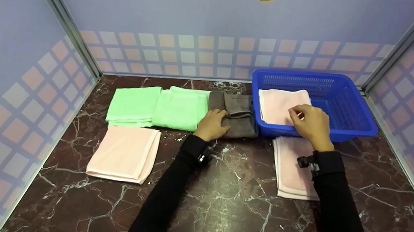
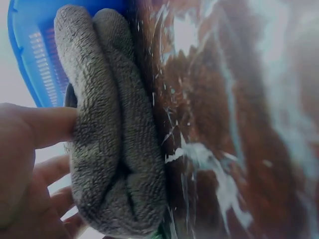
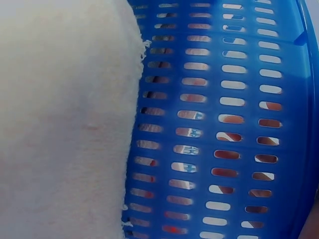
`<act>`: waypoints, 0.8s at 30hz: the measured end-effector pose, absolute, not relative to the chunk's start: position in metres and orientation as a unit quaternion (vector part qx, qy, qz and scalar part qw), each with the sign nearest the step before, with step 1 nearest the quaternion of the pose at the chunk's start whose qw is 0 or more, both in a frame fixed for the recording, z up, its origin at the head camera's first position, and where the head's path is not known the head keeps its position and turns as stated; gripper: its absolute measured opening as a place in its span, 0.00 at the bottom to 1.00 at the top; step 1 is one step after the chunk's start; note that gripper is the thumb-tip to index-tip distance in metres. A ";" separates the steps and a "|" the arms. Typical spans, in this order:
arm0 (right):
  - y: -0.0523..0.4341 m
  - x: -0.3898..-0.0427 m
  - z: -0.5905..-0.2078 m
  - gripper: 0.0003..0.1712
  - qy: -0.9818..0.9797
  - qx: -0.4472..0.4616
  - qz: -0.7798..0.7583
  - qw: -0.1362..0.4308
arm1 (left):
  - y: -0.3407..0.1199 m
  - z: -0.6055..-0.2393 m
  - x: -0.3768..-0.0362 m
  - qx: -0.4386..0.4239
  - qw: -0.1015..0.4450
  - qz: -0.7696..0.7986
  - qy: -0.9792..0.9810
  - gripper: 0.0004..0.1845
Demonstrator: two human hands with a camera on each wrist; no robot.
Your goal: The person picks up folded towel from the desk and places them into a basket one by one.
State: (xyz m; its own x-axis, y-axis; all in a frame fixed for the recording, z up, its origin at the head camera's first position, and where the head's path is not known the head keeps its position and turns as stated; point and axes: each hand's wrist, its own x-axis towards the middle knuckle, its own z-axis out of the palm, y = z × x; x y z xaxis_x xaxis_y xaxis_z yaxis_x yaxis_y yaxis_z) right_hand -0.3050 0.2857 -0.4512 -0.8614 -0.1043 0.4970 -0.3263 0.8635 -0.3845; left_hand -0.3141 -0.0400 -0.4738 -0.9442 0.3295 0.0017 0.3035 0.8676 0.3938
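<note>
My left hand [image 1: 220,120] grips the near left end of a folded grey towel [image 1: 239,114] lying on the marble table beside the blue basket [image 1: 344,80]. In the left wrist view the thumb [image 2: 45,124] presses one side of the grey towel [image 2: 112,129] and the fingers curl under the other. My right hand [image 1: 296,115] reaches over the basket's front wall, with curled fingers pinching a folded pink towel [image 1: 280,103] that lies in the basket's left half. The right wrist view shows only that pink towel [image 3: 65,119] against the slotted basket floor [image 3: 224,124].
Two folded green towels [image 1: 133,105] [image 1: 180,109] lie left of the grey one. A folded pink towel [image 1: 124,153] sits front left; another pink towel [image 1: 290,172] lies under my right forearm. Patterned walls enclose the dark marble table [image 1: 223,197] on three sides.
</note>
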 end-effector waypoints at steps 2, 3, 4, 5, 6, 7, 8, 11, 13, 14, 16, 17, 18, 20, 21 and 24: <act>0.287 -0.306 -0.451 0.15 -0.937 0.117 0.234 0.234 | -0.041 -0.473 -0.306 0.175 0.031 0.184 0.967 0.26; 0.287 -0.306 -0.451 0.15 -0.937 0.118 0.233 0.233 | -0.042 -0.473 -0.302 0.180 0.032 0.176 0.967 0.27; 0.288 -0.306 -0.450 0.15 -0.937 0.118 0.233 0.233 | -0.043 -0.473 -0.297 0.186 0.031 0.169 0.967 0.27; 0.288 -0.306 -0.450 0.15 -0.937 0.118 0.232 0.233 | -0.043 -0.473 -0.292 0.194 0.029 0.164 0.967 0.27; 0.288 -0.307 -0.451 0.15 -0.937 0.117 0.232 0.234 | -0.044 -0.473 -0.287 0.200 0.027 0.158 0.967 0.27; 0.288 -0.307 -0.451 0.15 -0.937 0.117 0.233 0.235 | -0.045 -0.472 -0.282 0.208 0.023 0.151 0.966 0.27; 0.288 -0.307 -0.451 0.15 -0.936 0.116 0.233 0.235 | -0.046 -0.472 -0.276 0.214 0.023 0.145 0.966 0.27; 0.288 -0.308 -0.451 0.15 -0.937 0.117 0.232 0.232 | -0.050 -0.468 -0.258 0.228 0.035 0.124 0.965 0.29; 0.288 -0.308 -0.451 0.16 -0.939 0.119 0.231 0.226 | -0.053 -0.464 -0.246 0.233 0.056 0.106 0.965 0.32; 0.288 -0.308 -0.451 0.16 -0.939 0.120 0.231 0.223 | -0.054 -0.461 -0.242 0.233 0.072 0.095 0.965 0.34; 0.289 -0.308 -0.450 0.16 -0.940 0.120 0.230 0.220 | -0.052 -0.454 -0.238 0.237 0.101 0.071 0.964 0.41; 0.289 -0.308 -0.449 0.16 -0.941 0.118 0.230 0.220 | -0.050 -0.451 -0.238 0.239 0.112 0.061 0.963 0.45; 0.290 -0.307 -0.449 0.16 -0.941 0.117 0.230 0.221 | -0.046 -0.448 -0.240 0.243 0.121 0.053 0.961 0.50; 0.291 -0.307 -0.448 0.16 -0.941 0.113 0.230 0.223 | -0.037 -0.443 -0.245 0.251 0.135 0.036 0.958 0.57; 0.291 -0.306 -0.449 0.16 -0.941 0.113 0.230 0.223 | -0.033 -0.443 -0.248 0.255 0.140 0.030 0.956 0.59; 0.288 -0.306 -0.450 0.16 -0.941 0.117 0.231 0.216 | -0.025 -0.446 -0.253 0.256 0.148 0.018 0.955 0.56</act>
